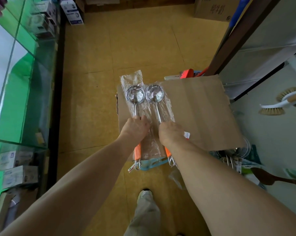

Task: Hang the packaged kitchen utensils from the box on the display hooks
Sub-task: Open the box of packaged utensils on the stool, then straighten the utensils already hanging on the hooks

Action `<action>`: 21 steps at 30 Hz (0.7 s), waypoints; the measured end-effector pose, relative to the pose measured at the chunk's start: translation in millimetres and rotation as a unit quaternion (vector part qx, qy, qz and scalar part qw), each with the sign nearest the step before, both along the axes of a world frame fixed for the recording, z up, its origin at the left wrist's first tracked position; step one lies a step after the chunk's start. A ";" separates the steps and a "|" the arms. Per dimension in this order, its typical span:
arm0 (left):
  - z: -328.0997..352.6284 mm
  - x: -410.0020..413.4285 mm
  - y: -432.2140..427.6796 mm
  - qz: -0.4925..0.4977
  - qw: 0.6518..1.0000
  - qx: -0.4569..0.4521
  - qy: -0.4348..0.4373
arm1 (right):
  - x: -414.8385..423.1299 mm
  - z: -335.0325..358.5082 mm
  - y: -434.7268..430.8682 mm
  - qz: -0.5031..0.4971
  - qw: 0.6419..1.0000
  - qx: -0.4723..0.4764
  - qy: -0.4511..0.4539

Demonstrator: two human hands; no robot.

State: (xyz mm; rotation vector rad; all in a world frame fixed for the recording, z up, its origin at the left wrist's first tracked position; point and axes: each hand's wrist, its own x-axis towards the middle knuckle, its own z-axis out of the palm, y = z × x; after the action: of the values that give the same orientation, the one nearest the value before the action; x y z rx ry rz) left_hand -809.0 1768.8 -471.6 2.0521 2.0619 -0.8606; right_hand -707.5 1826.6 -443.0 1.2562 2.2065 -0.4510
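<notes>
Packaged ladles [135, 97]: two, orange handles, clear sleeves, lying over the cardboard box [195, 108] flap. Your left hand [135, 128] grips one shaft, your right hand [171, 133] the other. Neither is hung yet; no display hooks in view.

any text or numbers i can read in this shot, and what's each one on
"6": on the cardboard box at top right; the handwriting beside it is illegible.
Print on the kettle box at top: too blurred.
Red print on the white tag beside the right hand: too small.
Labels on the boxes in the glass cabinet: blurred.
No readable text on the wrapping of the left ladle in the left hand or the right ladle.
</notes>
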 end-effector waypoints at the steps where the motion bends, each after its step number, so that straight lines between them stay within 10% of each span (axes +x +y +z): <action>1: 1.9 1.5 0.7 0.001 1.000 -0.007 0.010 | 0.7 2.4 0.5 -0.004 1.000 0.000 0.004; 21: 158.8 119.6 20.9 0.066 0.992 0.083 0.063 | 122.5 160.5 -5.1 -0.009 0.983 0.130 0.132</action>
State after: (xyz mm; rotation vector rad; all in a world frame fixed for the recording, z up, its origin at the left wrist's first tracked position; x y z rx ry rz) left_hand -689.4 1789.7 -312.8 1.9574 2.3794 -0.8432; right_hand -584.9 1821.5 -282.5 1.4199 2.5441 -0.3619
